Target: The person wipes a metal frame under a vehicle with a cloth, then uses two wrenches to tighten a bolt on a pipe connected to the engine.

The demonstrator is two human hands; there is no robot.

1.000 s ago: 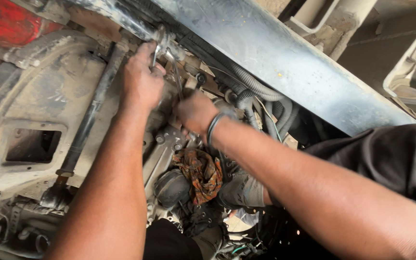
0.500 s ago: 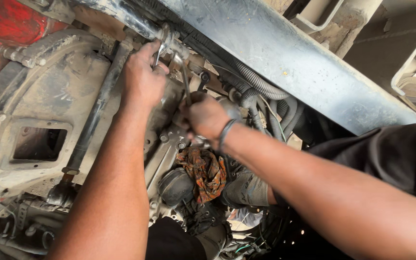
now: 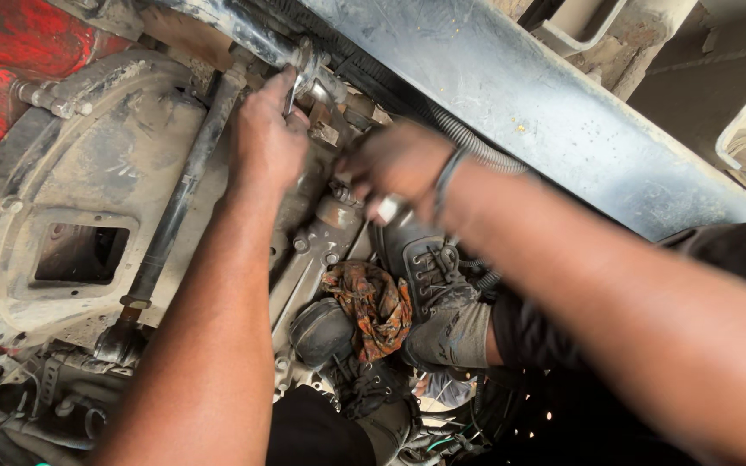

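Grimy grey cast-metal housing (image 3: 88,173) with a square opening fills the left of the view; every place below is given from it. Red-painted metal (image 3: 10,52) sits above it at the upper left corner. A black rod (image 3: 179,194) runs down its right face, from near the top to a joint near the bottom.

Left hand (image 3: 268,142) lies at the housing's upper right edge, fingers curled around a small shiny metal fitting (image 3: 308,82) on a dusty steel pipe (image 3: 243,30). Grip looks closed on the fitting; the exact hold is partly hidden by the knuckles.

Right hand (image 3: 399,168) is further right of the housing, blurred, with a dark band on the wrist. Fingers are bent, with a small pale piece (image 3: 388,209) at the fingertips; cannot tell what it is or how firmly it is pinched.

Wide grey painted beam (image 3: 546,112), scratched and dusty, crosses diagonally right of the housing. A corrugated hose (image 3: 477,151) runs under it.

Below and right of the housing: an orange patterned rag (image 3: 373,306) on greasy parts, and a worn laced black boot (image 3: 429,267) just beside it.
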